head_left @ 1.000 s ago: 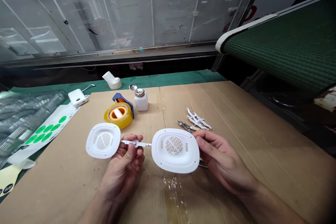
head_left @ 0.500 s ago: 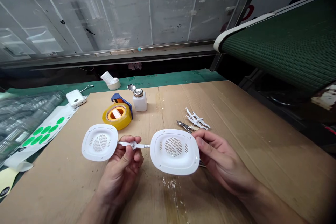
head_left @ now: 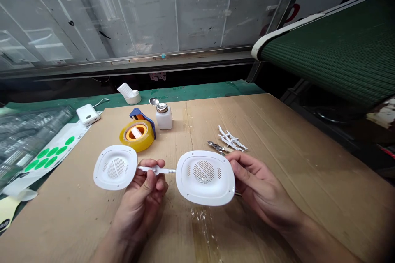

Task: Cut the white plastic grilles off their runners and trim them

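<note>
The left hand pinches a thin white stem in narrow fingers. The right hand holds a white holey plastic cover by its edge; a second cover sits at the stem's other end. Both seem light and stiff, so take the rims. Farther up the cardboard bench lie one cutter, one tape roll, one bottle.

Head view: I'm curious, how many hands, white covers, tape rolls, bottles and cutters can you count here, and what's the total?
Hands: 2
White covers: 2
Tape rolls: 1
Bottles: 1
Cutters: 1
Total: 7
</note>
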Motion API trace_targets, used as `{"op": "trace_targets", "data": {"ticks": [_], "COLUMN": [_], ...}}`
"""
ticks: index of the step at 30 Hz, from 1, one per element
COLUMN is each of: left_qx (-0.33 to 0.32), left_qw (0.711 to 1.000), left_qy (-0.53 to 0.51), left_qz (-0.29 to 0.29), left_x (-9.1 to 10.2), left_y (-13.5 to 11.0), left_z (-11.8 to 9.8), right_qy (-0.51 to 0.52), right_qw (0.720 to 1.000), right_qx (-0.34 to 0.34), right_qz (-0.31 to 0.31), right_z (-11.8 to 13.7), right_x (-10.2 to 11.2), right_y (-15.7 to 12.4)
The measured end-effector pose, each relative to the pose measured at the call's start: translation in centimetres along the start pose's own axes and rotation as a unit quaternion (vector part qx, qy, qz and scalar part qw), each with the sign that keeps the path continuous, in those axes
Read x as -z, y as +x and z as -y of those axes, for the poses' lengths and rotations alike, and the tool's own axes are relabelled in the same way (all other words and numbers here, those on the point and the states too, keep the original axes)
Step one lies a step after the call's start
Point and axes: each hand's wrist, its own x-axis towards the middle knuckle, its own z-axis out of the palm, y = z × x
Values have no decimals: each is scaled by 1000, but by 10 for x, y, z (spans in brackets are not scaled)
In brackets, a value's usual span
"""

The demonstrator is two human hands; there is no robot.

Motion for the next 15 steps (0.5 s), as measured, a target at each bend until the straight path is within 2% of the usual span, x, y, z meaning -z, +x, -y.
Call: {"op": "trace_targets", "data": {"ticks": [4, 6, 9, 15], "left_qx": [-22, -36, -36, -29], "left_qw": [1000, 999, 999, 1000], "left_qy": [6, 8, 8, -1], "left_qz": [-10, -15, -13, -9], "left_x": [-2, -3, -4, -2], "left_y": [-2, -2, -1, -1], "left_z": [1, 1, 2, 1], "right_qy": [-41, -67, -54, -36], "right_qw": [998, 996, 997, 994], "right_qx": [27, 19, 6, 1], "right_qz": [49, 61, 62, 103], "right_z": [-5, -9, -13, -10], "right_x": [0, -1, -2, 1], "right_y": [-4, -6, -7, -5]}}
